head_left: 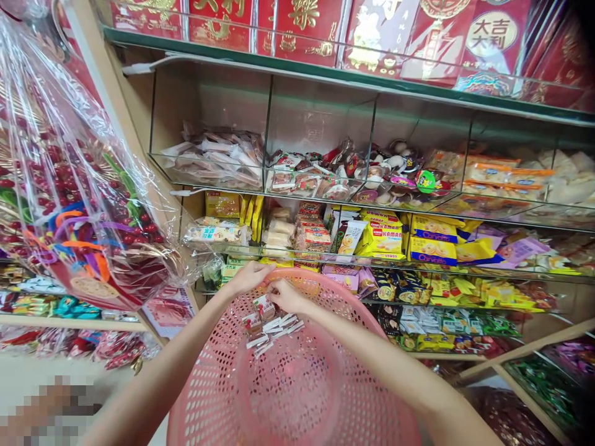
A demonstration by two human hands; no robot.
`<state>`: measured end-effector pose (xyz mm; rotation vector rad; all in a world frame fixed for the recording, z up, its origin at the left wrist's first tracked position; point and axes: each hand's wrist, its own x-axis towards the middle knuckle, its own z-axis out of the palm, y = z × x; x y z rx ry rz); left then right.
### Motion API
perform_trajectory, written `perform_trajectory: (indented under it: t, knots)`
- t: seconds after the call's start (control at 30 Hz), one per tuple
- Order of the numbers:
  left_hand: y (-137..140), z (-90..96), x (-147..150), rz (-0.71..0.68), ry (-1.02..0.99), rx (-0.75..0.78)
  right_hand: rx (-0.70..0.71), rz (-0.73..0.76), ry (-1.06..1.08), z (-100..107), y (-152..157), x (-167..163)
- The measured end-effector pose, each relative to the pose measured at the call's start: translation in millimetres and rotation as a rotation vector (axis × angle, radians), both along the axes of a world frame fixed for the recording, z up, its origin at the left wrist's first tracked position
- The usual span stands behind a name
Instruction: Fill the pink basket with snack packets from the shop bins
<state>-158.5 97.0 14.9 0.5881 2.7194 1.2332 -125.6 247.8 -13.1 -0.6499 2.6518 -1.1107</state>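
A large pink plastic basket (372, 371) with a perforated wall is tilted toward me in front of the shelves. My left hand (251, 277) is at its far rim, the fingers closed over the edge. Just inside that rim, my right hand (287, 297) has its fingers curled together at the corner of a small wrapped snack (264, 306) with a white and red label. Another such snack (252, 323) lies beside it. Several thin white sticks or sachets (275, 334) are bunched below them on the basket wall. My right fingertips are partly hidden.
Glass-fronted shelf compartments (320, 192) hold wrapped snacks, with yellow packs (381, 234) behind the basket. Red gold-printed packets (307, 31) line the top shelf. A plastic-wrapped bundle of decorations (83, 217) bulges out at left. A blurred, pixelated patch (46, 412) sits bottom left.
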Motion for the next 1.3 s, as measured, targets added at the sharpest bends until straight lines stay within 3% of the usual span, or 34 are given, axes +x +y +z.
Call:
perform_trajectory:
  t: [0.1, 0.2, 0.33, 0.43, 0.53, 0.73, 1.3]
  knots:
    - [-3, 0.0, 1, 0.003, 0.006, 0.0, 0.066, -0.02, 0.088, -3, 1, 4]
    - [-4, 1.5, 2, -0.008, -0.006, 0.005, 0.25, -0.003, 0.259, 2, 2, 15]
    - [-4, 2.4, 2, -0.005, -0.021, 0.004, 0.411, 0.187, 0.474, 12, 4, 31]
    - [-3, 2.0, 2, 0.003, -0.035, 0.005, 0.433, 0.369, 0.56, 12, 6, 37]
    - [-2, 3.8, 2, 0.013, -0.045, 0.003, 0.466, 0.412, 0.586, 3, 7, 37]
    - [0, 7.3, 4, 0.003, -0.073, -0.009, 0.449, 0.39, 0.602, -11, 14, 32]
    - [2, 0.5, 2, -0.006, -0.076, 0.014, 0.447, 0.342, 0.55, -7, 36, 36]
